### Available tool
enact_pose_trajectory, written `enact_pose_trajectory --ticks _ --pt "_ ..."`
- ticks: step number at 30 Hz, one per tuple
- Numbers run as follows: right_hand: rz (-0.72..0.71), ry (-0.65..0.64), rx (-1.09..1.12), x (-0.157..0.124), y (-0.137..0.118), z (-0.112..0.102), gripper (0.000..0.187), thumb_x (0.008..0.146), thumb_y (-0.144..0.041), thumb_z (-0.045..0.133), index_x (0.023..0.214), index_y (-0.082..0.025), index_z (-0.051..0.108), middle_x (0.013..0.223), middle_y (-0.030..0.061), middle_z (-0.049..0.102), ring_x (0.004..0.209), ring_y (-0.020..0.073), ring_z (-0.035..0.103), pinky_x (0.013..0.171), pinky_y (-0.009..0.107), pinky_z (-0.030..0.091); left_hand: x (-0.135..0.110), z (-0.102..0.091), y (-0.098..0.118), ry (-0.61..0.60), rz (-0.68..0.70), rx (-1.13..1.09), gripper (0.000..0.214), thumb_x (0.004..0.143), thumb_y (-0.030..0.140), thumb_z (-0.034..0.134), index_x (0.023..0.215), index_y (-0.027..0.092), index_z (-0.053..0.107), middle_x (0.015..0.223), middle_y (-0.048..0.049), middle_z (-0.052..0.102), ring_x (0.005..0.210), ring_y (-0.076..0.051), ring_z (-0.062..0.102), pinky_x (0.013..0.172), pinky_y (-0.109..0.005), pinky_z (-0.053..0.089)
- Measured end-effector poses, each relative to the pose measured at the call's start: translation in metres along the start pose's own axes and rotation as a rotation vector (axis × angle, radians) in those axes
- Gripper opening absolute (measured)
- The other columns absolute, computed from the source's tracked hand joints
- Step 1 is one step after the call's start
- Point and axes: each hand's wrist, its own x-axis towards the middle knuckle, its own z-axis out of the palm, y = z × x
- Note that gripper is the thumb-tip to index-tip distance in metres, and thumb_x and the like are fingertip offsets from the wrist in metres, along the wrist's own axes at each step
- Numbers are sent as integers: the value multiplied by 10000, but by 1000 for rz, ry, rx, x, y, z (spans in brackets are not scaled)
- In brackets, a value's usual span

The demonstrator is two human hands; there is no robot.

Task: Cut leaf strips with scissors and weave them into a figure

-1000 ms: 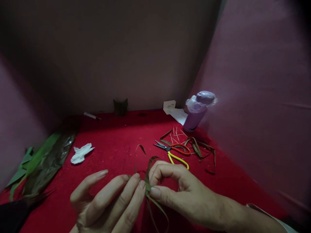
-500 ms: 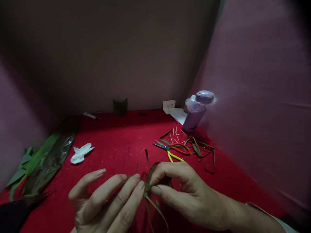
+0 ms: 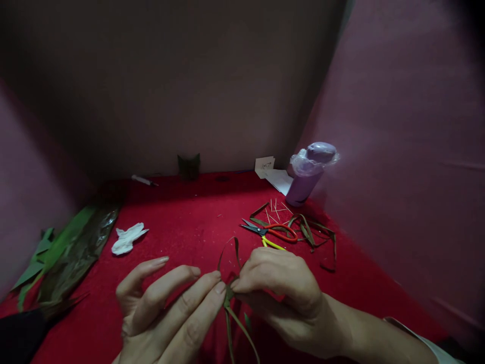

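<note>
Head view: closest in, both hands meet low over the red cloth (image 3: 182,227). The left hand (image 3: 166,308) has its fingers stretched forward, fingertips pressed to a thin leaf strip (image 3: 229,293) at a knot-like point; the right hand (image 3: 280,288) is curled shut on the same strip from the other side, pinching it. One end of the strip arcs up in a loop just above the knuckles, and two tails hang down toward the bottom edge. Just beyond the right hand lie scissors (image 3: 271,235) with one orange and one yellow handle, blades pointing left. Beside them to the right sit leaf scraps (image 3: 314,235), with toothpicks (image 3: 276,210) scattered just behind. Off to the left lies a crumpled tissue (image 3: 127,238), and further left a pile of green leaves (image 3: 60,253). Farther back on the right stands a purple bottle (image 3: 308,172) with plastic film round its cap, white paper (image 3: 276,177) beside it. By the back wall sit a small dark object (image 3: 188,166) and a pen (image 3: 143,180)
</note>
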Motion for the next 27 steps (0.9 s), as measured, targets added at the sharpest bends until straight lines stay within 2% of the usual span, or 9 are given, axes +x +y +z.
enact_pose_trajectory --ticks 4,7,9,13,19,21,25,27 --pt "-107 53 -107 -3 3 4 180 806 -25 494 919 -116 601 710 54 666 610 123 568 593 262 450 1 -1 -5 -14 40 8 300 750 230 647 1050 235 661 953 14 743 902 -218 608 969 -445 340" --pt "-99 37 -233 -3 2 4 137 821 -70 495 856 -126 614 690 53 645 594 124 560 574 260 438 2 -1 -4 -5 40 14 262 768 263 634 1027 255 666 923 31 747 887 -195 615 986 -423 338" --pt "-88 29 -281 -3 1 3 131 819 -88 495 819 -132 619 708 60 643 604 128 566 574 263 436 3 0 0 -2 3 -1 265 770 260 630 1034 259 665 920 32 748 883 -193 612 988 -416 338" --pt "-100 29 -325 -4 0 3 136 810 -103 488 787 -132 619 700 59 636 601 129 558 566 267 434 3 1 10 25 -171 -70 263 800 230 593 1054 253 656 921 21 750 902 -215 601 987 -468 322" --pt "-187 37 -392 -8 4 6 119 777 -82 515 805 -119 624 674 62 637 583 137 553 529 269 414 2 4 11 47 -144 -115 249 778 201 624 1017 251 671 927 48 747 869 -208 599 980 -469 325" --pt "-198 40 -377 -8 5 6 121 780 -72 516 831 -114 617 684 67 643 589 141 560 531 271 424 2 5 12 69 -175 -144 239 769 181 632 995 243 681 919 40 750 875 -216 598 966 -485 331" --pt "-224 42 -326 -6 6 4 219 814 -69 467 1000 -100 579 707 67 655 588 135 563 536 271 444 5 6 15 104 -210 -165 233 767 137 621 966 238 690 893 31 754 860 -210 599 950 -483 342" --pt "-246 22 -341 -4 6 3 234 822 -78 443 1007 -104 585 682 62 652 566 134 554 522 270 437 7 5 16 103 -220 -168 227 781 145 605 970 241 686 900 29 753 859 -209 599 951 -484 341"
